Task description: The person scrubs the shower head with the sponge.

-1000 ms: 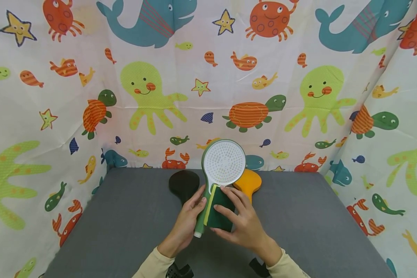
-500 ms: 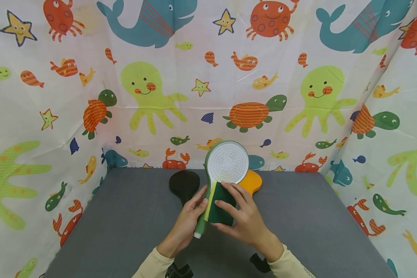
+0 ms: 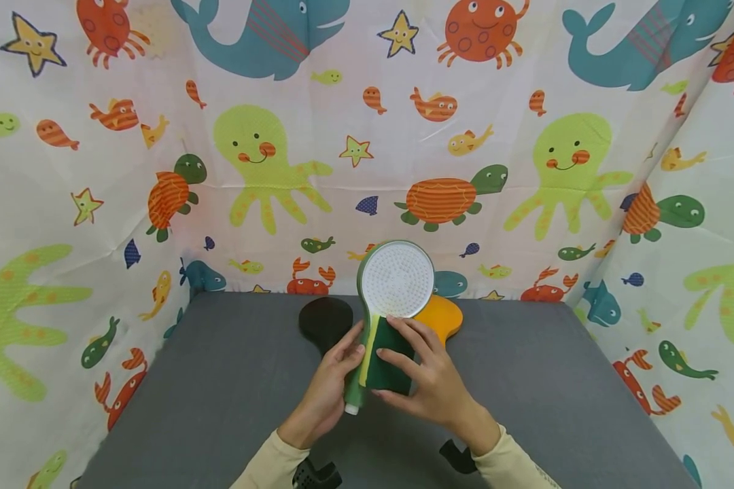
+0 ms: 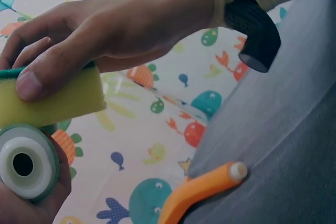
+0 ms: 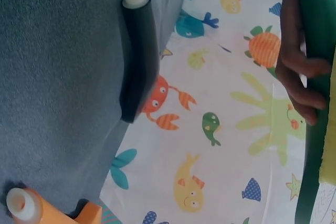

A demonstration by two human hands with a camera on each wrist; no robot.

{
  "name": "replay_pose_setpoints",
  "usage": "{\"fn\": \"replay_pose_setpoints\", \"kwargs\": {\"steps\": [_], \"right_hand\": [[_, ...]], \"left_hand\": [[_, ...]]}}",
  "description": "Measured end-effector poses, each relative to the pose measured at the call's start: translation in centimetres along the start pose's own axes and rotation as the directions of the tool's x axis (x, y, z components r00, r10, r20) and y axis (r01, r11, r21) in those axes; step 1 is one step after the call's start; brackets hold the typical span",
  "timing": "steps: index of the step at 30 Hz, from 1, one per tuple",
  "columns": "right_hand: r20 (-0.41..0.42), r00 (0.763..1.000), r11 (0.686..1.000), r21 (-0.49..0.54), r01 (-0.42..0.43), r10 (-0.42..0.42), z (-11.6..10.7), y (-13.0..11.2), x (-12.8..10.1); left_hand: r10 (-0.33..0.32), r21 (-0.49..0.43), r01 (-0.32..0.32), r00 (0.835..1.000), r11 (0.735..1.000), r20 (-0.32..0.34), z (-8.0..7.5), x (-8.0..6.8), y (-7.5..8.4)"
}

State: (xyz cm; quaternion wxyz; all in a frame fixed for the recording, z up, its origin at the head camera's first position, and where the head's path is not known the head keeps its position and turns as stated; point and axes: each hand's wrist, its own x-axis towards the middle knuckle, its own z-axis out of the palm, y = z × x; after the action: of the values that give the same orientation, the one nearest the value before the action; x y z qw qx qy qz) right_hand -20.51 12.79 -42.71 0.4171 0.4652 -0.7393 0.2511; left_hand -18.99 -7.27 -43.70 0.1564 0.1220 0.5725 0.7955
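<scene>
My left hand (image 3: 329,388) grips the green handle (image 3: 355,387) of a green shower head (image 3: 396,280), held upright with its white spray face toward me. My right hand (image 3: 425,380) holds a yellow-and-green sponge (image 3: 385,363) against the handle just below the face. In the left wrist view the handle's white threaded end (image 4: 23,163) sits in my palm, and the right thumb (image 4: 42,77) presses on the yellow sponge (image 4: 58,100). The right wrist view shows the left fingers (image 5: 296,72) curled round the green handle (image 5: 317,35).
A black shower head (image 3: 325,323) and an orange shower head (image 3: 442,316) lie on the grey table (image 3: 220,394) behind my hands. A sea-creature patterned curtain (image 3: 367,149) walls the table at the back and both sides.
The sponge and my right hand have slid a little up the handle toward the spray face. The shower head has shifted slightly.
</scene>
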Motion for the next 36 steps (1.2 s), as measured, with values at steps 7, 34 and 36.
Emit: {"fn": "replay_pose_setpoints", "kwargs": {"steps": [7, 34, 36], "right_hand": [[0.001, 1.000, 1.000, 0.024, 0.005, -0.005, 0.4, -0.9, -0.3], [0.005, 0.999, 0.999, -0.011, -0.047, 0.047, -0.5, 0.2, 0.0], [-0.003, 0.999, 0.999, -0.003, -0.051, 0.051, -0.4, 0.2, -0.1]], "left_hand": [[0.032, -0.140, -0.032, 0.999, 0.990, 0.003, 0.3, 0.4, 0.6], [0.070, -0.204, -0.073, 0.997, 0.976, -0.022, 0.7, 0.7, 0.8], [0.065, -0.201, -0.070, 0.997, 0.977, -0.031, 0.7, 0.7, 0.7]]}}
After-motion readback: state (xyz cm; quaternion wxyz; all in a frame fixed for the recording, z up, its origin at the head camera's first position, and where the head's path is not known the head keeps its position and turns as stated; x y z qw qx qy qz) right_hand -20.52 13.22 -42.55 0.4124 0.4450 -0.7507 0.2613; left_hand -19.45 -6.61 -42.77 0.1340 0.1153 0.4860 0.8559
